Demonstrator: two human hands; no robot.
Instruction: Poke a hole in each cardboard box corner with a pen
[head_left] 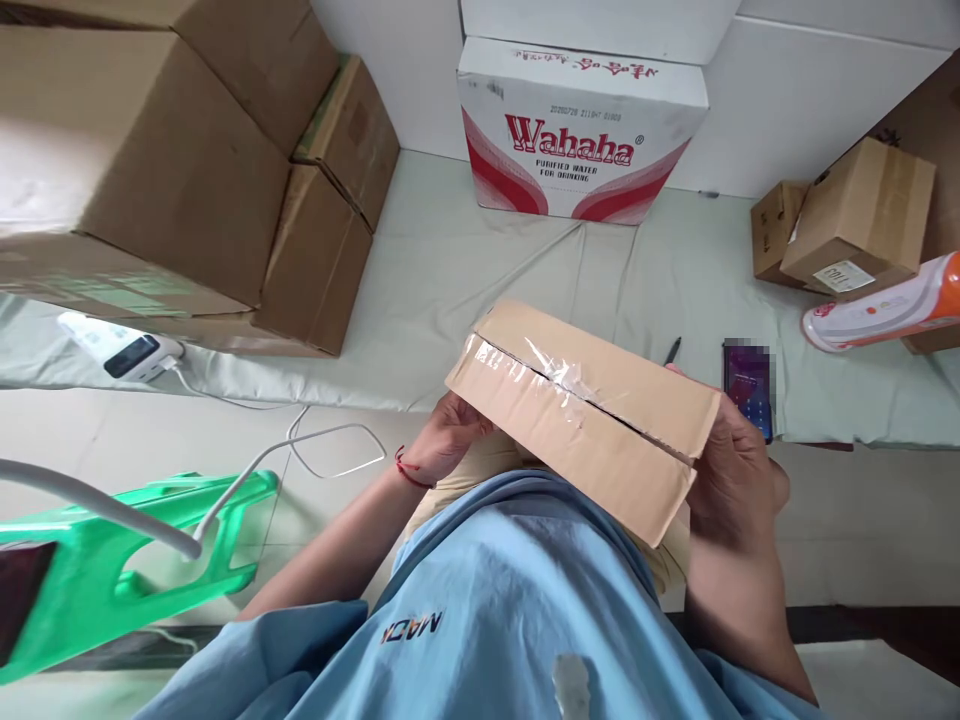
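Note:
A tan cardboard box (592,410) with clear tape over part of its seam is held up in front of my blue shirt, tilted down to the right. My left hand (457,430) grips its left end from below, with the fingers partly hidden under the box. Around the right end is my right hand (731,465), its fingers pressed on the side of the box. The two flaps meet at a narrow dark gap. A black pen (673,350) lies just behind the box.
Behind stands a white and red Wahaha carton (581,135). Brown boxes (180,170) fill the left; smaller boxes (862,215), an orange and white package (885,305) and a phone (748,385) are right. A green stool (150,560) and white cable (262,455) are lower left.

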